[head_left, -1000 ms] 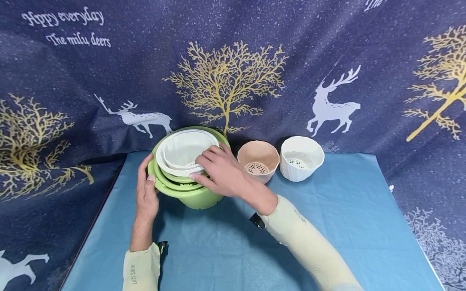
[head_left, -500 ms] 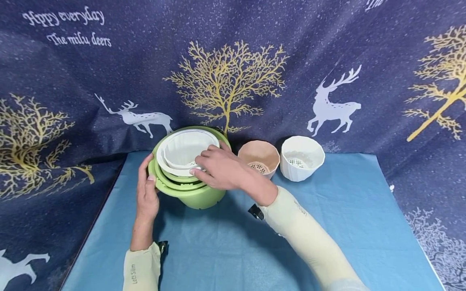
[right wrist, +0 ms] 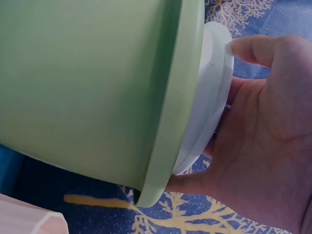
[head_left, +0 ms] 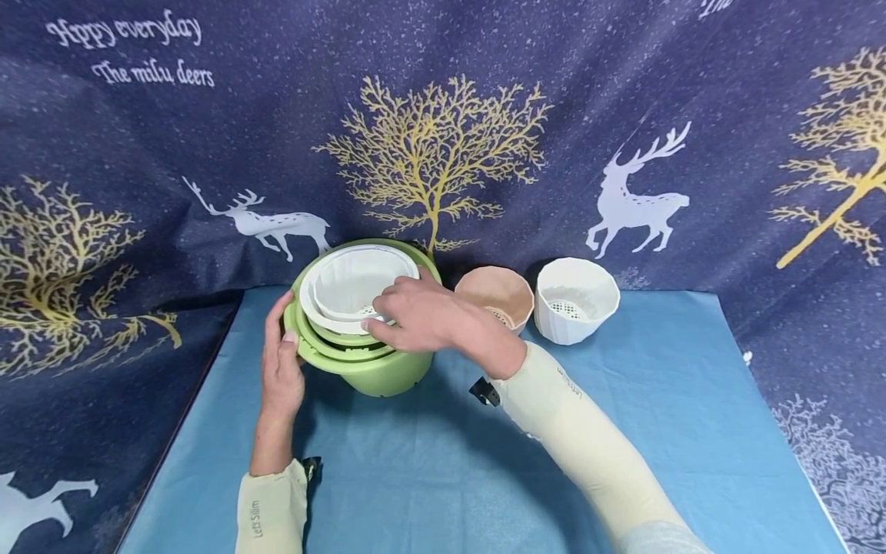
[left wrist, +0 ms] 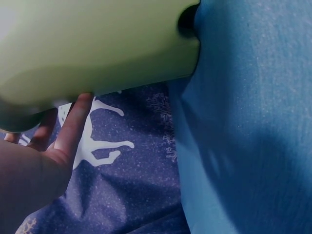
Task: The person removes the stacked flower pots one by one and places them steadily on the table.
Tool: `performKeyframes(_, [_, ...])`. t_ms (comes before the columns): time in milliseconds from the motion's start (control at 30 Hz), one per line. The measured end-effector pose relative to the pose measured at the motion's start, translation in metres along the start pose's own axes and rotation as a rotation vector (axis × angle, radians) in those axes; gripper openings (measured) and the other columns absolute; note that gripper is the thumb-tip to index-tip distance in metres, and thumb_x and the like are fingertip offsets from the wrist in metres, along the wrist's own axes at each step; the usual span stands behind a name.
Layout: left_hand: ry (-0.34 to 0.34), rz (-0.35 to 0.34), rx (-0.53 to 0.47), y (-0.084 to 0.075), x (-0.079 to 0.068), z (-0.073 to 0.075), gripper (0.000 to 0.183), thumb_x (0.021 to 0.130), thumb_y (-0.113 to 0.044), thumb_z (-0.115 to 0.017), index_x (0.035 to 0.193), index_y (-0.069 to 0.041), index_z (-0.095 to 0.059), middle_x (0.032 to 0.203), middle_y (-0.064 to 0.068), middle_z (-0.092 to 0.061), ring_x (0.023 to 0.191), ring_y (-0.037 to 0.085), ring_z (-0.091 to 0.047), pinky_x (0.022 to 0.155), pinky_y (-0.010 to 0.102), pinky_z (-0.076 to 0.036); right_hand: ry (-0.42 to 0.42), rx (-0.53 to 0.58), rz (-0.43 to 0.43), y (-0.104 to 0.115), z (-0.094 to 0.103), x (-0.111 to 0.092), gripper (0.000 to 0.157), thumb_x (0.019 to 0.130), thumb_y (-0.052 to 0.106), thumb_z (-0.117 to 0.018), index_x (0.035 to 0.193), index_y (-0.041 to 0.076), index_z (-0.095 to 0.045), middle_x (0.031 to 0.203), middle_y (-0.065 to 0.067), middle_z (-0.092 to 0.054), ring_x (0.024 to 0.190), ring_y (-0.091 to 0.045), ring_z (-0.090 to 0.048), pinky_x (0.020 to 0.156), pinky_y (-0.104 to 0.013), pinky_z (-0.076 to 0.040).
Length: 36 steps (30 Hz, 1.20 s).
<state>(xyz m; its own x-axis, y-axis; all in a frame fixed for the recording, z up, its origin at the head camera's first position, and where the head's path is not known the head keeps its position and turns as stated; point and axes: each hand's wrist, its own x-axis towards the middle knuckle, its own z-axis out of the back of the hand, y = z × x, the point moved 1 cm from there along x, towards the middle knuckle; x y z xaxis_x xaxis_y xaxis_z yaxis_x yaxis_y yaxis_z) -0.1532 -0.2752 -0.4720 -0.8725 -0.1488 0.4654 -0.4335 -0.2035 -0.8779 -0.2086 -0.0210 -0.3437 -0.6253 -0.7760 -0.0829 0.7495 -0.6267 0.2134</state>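
A large green plastic flowerpot point(head_left: 388, 375) stands at the back left of the table, with another green pot point(head_left: 346, 338) nested inside. White pots point(head_left: 346, 281) with perforated bottoms sit nested at its top. My left hand point(head_left: 282, 371) holds the large pot's rim at the left, thumb on the rim and fingers along the outer wall point(left wrist: 92, 44). My right hand point(head_left: 418, 314) grips the white rim point(right wrist: 209, 92) at the right; the thumb lies at the front of the rim and the curled fingers reach over it.
A pink faceted pot point(head_left: 494, 288) and a white faceted pot point(head_left: 574, 319) with holed bottoms stand right of the green one, the pink partly behind my right wrist. Blue cloth point(head_left: 401, 477) covers the table. A dark blue curtain point(head_left: 277, 92) with deer and trees hangs close behind.
My right wrist and forearm have shifted slightly up, covering more of the pink pot. The left hand and the pots have hardly moved.
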Motion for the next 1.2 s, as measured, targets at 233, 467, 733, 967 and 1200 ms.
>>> performKeyframes(233, [-0.007,-0.014,0.010,0.0020,0.0019,-0.0005,0.055,0.110,-0.012,-0.030,0.164,-0.011,-0.039,0.164,0.011,-0.040,0.122,0.016,-0.056,0.081,0.015,-0.053,0.006,-0.013,-0.002,0.0008,0.0009,-0.0005,0.041,0.112,0.050,-0.038,0.108,0.023,-0.068,0.109,0.008,-0.067,0.121,-0.021,-0.056,0.116,-0.060,-0.028])
performKeyframes(467, [-0.016,-0.011,0.008,0.0020,0.0012,-0.0012,0.055,0.109,-0.011,-0.031,0.164,-0.011,-0.039,0.164,0.011,-0.040,0.126,0.014,-0.055,0.086,0.015,-0.052,-0.003,-0.034,0.013,0.0001,0.0014,0.0016,0.042,0.112,0.050,-0.038,0.100,0.022,-0.068,0.102,0.006,-0.069,0.115,-0.021,-0.060,0.111,-0.058,-0.035])
performKeyframes(733, [-0.022,-0.034,0.004,0.0051,0.0016,-0.0022,0.055,0.108,-0.009,-0.032,0.163,-0.008,-0.039,0.165,0.015,-0.038,0.136,0.017,-0.050,0.102,0.018,-0.045,-0.018,-0.051,0.013,0.0011,0.0024,0.0006,0.042,0.111,0.052,-0.041,0.097,0.022,-0.067,0.097,0.006,-0.067,0.111,-0.019,-0.062,0.113,-0.062,-0.032])
performKeyframes(967, [-0.039,-0.070,0.059,0.0064,0.0013,-0.0029,0.053,0.109,-0.007,-0.034,0.162,-0.004,-0.041,0.163,0.017,-0.040,0.141,0.015,-0.046,0.111,0.019,-0.039,-0.047,-0.065,0.011,0.0017,0.0038,-0.0006,0.042,0.110,0.053,-0.044,0.101,0.020,-0.069,0.105,0.004,-0.072,0.118,-0.021,-0.062,0.121,-0.066,-0.022])
performKeyframes(1200, [-0.071,-0.076,0.133,0.0047,0.0019,-0.0044,0.051,0.109,-0.007,-0.036,0.160,-0.003,-0.043,0.161,0.019,-0.043,0.141,0.012,-0.045,0.113,0.019,-0.035,-0.093,-0.082,0.037,0.0016,0.0053,-0.0021,0.041,0.108,0.054,-0.049,0.096,0.020,-0.069,0.096,0.005,-0.071,0.108,-0.020,-0.064,0.116,-0.064,-0.030])
